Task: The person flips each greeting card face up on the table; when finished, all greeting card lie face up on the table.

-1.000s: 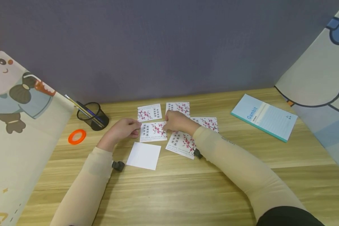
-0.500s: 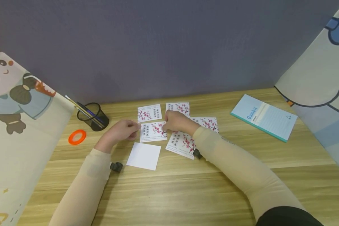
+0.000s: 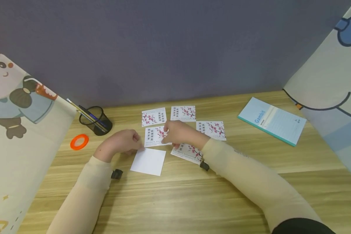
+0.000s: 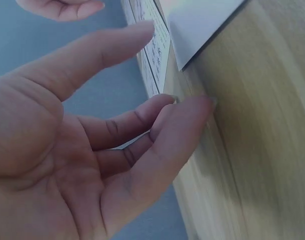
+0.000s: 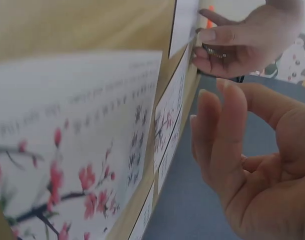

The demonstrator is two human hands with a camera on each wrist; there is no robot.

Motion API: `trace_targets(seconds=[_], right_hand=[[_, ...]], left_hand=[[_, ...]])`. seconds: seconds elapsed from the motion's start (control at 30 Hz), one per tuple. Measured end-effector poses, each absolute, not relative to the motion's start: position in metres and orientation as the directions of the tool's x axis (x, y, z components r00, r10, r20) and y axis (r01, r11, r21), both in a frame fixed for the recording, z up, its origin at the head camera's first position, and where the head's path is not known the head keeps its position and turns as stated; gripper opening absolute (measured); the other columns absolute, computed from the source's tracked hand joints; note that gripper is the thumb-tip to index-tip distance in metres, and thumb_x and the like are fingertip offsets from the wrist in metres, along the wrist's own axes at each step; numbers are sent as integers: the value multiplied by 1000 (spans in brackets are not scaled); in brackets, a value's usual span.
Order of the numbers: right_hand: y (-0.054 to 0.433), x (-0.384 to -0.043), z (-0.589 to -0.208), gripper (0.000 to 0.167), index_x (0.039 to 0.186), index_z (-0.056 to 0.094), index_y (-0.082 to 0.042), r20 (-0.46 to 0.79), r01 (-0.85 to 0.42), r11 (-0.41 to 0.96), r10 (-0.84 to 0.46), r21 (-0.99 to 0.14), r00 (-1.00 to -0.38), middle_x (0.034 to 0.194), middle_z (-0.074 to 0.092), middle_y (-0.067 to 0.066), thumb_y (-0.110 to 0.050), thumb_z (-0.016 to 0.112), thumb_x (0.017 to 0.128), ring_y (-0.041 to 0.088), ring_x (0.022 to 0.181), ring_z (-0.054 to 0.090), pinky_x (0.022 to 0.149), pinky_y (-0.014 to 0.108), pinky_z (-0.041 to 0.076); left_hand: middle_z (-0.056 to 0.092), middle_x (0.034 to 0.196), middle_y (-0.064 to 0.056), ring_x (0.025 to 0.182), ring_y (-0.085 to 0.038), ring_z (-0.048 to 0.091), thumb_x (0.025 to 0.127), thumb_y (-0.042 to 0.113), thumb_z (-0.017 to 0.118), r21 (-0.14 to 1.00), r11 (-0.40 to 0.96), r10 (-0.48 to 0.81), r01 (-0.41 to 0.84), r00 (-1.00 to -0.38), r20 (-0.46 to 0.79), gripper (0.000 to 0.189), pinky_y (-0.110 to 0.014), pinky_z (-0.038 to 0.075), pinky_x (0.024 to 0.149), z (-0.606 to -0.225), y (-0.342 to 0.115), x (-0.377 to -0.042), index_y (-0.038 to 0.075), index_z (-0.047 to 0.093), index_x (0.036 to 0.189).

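My left hand (image 3: 121, 143) is beside the upper left corner of a blank white card (image 3: 148, 161) in the head view. Its thumb and fingers stand apart with nothing between them in the left wrist view. My right hand (image 3: 184, 133) is above the right end of a printed card (image 3: 152, 136) with pink blossoms and dark characters, partly covering it. The right fingers bend loosely towards the thumb and hold nothing in the right wrist view. Another blossom card (image 3: 190, 153), partly hidden by the right hand, lies to the right of the blank one.
More blossom cards lie around: one at the back left (image 3: 153, 117), one at the back middle (image 3: 183, 112), one on the right (image 3: 213, 130). A mesh pen cup (image 3: 103, 125), an orange tape roll (image 3: 79, 142) and a light blue notebook (image 3: 272, 121) sit farther out. A grey partition (image 3: 175, 52) stands behind.
Both hands have come away from the middle blossom card's sides. My left hand has moved towards me, near the blank card; my right hand has shifted slightly nearer too. The cards stay in place.
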State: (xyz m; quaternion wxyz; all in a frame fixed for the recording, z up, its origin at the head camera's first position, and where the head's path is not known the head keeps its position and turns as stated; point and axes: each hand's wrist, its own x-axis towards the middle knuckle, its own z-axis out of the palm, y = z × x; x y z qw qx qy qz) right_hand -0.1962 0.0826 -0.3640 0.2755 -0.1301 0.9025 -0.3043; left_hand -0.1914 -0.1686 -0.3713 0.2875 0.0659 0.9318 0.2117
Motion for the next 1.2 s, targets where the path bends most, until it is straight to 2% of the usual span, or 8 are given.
trace_targets(seconds=[0.17, 0.3, 0.5, 0.73, 0.87, 1.0, 1.2], right_hand=[[78, -184, -366, 59, 143, 55, -1, -412, -103, 777, -436, -621, -800, 91, 72, 11, -18, 81, 93, 14, 59, 72, 68, 34, 67], [78, -180, -371, 62, 144, 54, 0, -399, -143, 775, -463, -616, -792, 104, 69, 10, -19, 83, 93, 15, 64, 75, 69, 28, 65], [77, -175, -380, 64, 145, 53, 2, -405, -151, 755, -496, -637, -768, 127, 70, 19, -17, 83, 92, 18, 67, 77, 69, 26, 62], [72, -168, -384, 65, 143, 56, 6, -381, -194, 758, -511, -623, -771, 130, 70, 22, -15, 85, 89, 16, 64, 76, 69, 24, 61], [70, -164, -384, 62, 141, 57, 6, -367, -230, 766, -520, -600, -771, 137, 66, 24, -16, 84, 90, 15, 63, 74, 67, 24, 60], [70, -160, -383, 59, 139, 59, 5, -358, -231, 766, -515, -600, -779, 131, 68, 21, -15, 84, 90, 14, 65, 72, 65, 26, 60], [68, -156, -383, 40, 116, 65, 0, -319, -280, 774, -521, -569, -792, 98, 67, 7, -19, 86, 88, 17, 77, 60, 68, 29, 55]], left_hand=[[67, 118, -14, 83, -19, 69, 91, 30, 83, 431, 902, 254, -5, -803, -540, 52, -29, 55, 77, -371, -168, -189, 0, 60, 127], [65, 123, -16, 88, -20, 71, 90, 26, 85, 447, 894, 265, -19, -783, -563, 57, -30, 60, 79, -371, -167, -188, -2, 58, 133], [58, 115, -13, 90, -20, 68, 88, 23, 87, 463, 886, 286, -20, -762, -581, 63, -29, 59, 79, -370, -167, -186, -4, 56, 136], [52, 105, -10, 84, -20, 69, 83, 21, 90, 494, 869, 308, -33, -745, -591, 68, -30, 61, 75, -371, -167, -184, -4, 54, 135], [51, 102, -9, 84, -22, 70, 82, 18, 90, 500, 866, 315, -30, -743, -591, 69, -31, 62, 75, -371, -165, -182, -5, 53, 136], [51, 102, -10, 87, -22, 69, 82, 16, 90, 502, 864, 319, -23, -748, -582, 70, -32, 64, 75, -372, -164, -180, -6, 53, 136], [56, 110, -12, 85, -21, 67, 79, 21, 94, 479, 878, 315, 3, -758, -572, 70, -29, 60, 74, -373, -160, -179, -3, 55, 131]])
